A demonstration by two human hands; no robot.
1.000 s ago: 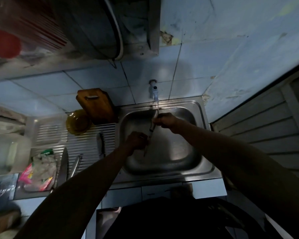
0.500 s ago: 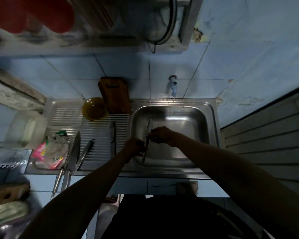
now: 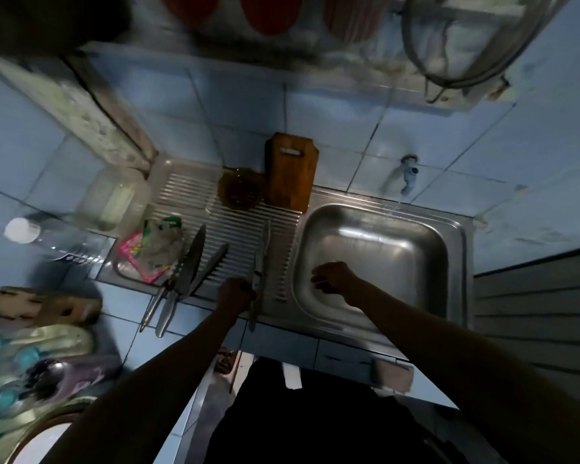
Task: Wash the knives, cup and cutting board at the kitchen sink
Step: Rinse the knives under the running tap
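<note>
Left hand (image 3: 236, 294) curled round the handle of a knife (image 3: 259, 267), at the front edge of the ribbed draining board (image 3: 241, 229). Blade points away from the person, lying over the ribs just left of the sink basin (image 3: 375, 262); the handle end sticks out below the fist, past the board's front lip.

Right hand (image 3: 332, 277) over the basin, near its left side, fingers loosely curled downward. Cannot tell whether it holds anything; too dark.

Two more knives (image 3: 185, 272) side by side on the left part of the draining board, blades angled up and right, handles hanging over the front edge onto the tiled bench (image 3: 121, 313).

Wooden cutting board (image 3: 292, 172) stands upright against the wall tiles at the back of the draining board. Amber cup (image 3: 238, 190) just left of it, touching or nearly so.

Wall tap (image 3: 409, 174) above the basin's back rim; a thin stream of water falls from it.

Crumpled plastic packet (image 3: 151, 252) left of the knives. Clear plastic bottle (image 3: 47, 234) lying on the bench further left, blurred.
</note>
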